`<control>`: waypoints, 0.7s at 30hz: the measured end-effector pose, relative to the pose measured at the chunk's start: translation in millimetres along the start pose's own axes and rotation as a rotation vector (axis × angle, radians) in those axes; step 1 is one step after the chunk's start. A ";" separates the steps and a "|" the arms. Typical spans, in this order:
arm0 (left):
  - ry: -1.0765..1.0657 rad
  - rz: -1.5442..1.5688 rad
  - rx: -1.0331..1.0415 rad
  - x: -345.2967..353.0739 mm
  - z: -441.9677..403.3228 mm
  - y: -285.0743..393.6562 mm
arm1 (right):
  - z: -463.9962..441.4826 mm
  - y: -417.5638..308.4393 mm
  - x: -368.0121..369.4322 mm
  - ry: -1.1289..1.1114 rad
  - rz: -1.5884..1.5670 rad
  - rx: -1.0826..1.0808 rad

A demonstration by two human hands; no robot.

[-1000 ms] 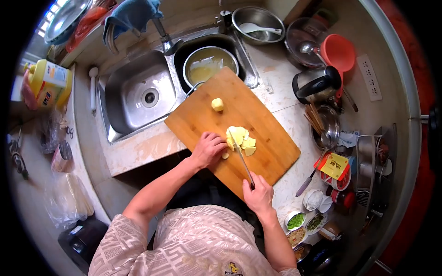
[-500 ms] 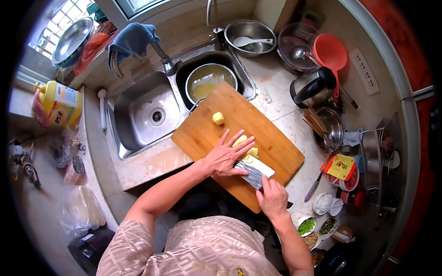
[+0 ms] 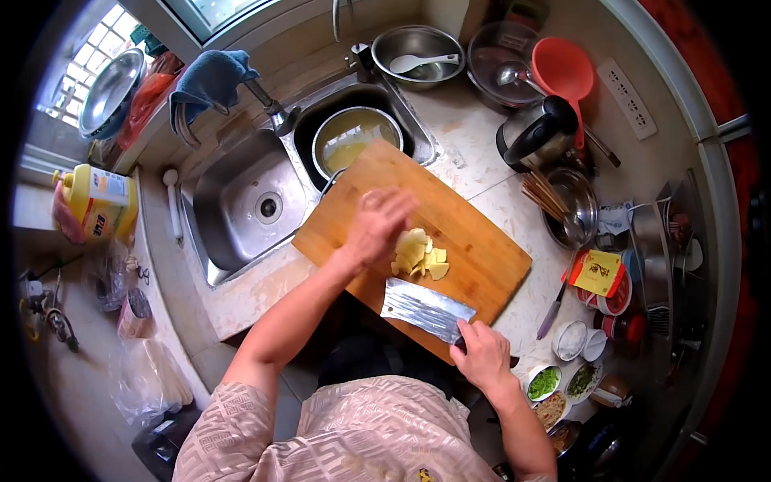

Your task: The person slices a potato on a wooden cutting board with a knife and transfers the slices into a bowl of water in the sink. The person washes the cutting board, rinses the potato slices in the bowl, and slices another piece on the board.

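A wooden cutting board (image 3: 474, 249) lies tilted across the counter edge. Thin yellow slices (image 3: 419, 254) are heaped near its middle. My left hand (image 3: 381, 225) is over the upper part of the board, its fingers blurred by motion; the small round yellow piece seen earlier is hidden around there. My right hand (image 3: 483, 352) grips the handle of a cleaver (image 3: 430, 308), whose broad blade lies flat over the board's near edge, just below the slices.
Beyond the board are a sink (image 3: 241, 201) and a metal bowl of cloudy liquid (image 3: 353, 132). To the right stand a kettle (image 3: 540, 135), a pot with chopsticks (image 3: 582, 209) and small bowls with chopped greens (image 3: 544, 383). A yellow bottle (image 3: 96, 201) stands left.
My left hand came down flat on the slices and blade, then moved up and away from them. The cleaver turned from upright to flat and shifted toward the near edge.
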State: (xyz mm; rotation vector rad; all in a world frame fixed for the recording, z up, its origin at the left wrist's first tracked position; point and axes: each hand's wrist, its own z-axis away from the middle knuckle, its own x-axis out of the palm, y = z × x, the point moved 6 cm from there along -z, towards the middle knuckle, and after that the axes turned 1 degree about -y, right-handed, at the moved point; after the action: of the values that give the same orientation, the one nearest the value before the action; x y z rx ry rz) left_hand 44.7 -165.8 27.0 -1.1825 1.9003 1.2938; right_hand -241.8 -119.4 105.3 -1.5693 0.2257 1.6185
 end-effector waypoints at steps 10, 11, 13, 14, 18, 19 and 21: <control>-0.025 0.157 -0.416 -25.0 35.8 -65.8 | -38.9 -1.7 64.2 -0.187 -0.565 0.232; 0.015 0.220 -0.477 -28.8 47.9 -62.1 | -43.7 3.6 59.1 -0.197 -0.563 0.251; 0.038 0.309 -0.528 -30.4 70.2 -44.5 | -49.1 14.7 50.7 -0.177 -0.543 0.290; 0.025 0.335 -0.521 -27.6 79.3 -30.2 | -50.7 18.5 47.2 -0.161 -0.547 0.292; -0.158 0.378 -0.230 -11.2 93.4 22.7 | -53.2 21.4 47.9 -0.152 -0.485 0.247; -0.130 0.330 -0.149 -14.1 94.7 27.2 | -51.2 19.3 53.6 -0.152 -0.445 0.217; -0.070 0.227 0.016 -19.2 93.8 34.2 | -50.0 15.9 59.5 -0.110 -0.367 0.178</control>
State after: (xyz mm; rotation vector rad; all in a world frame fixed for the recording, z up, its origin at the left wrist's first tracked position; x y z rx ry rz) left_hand 20.1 -67.3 21.4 -0.9208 2.0351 1.4146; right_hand -206.8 -135.8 36.0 -1.2949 0.0185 1.3528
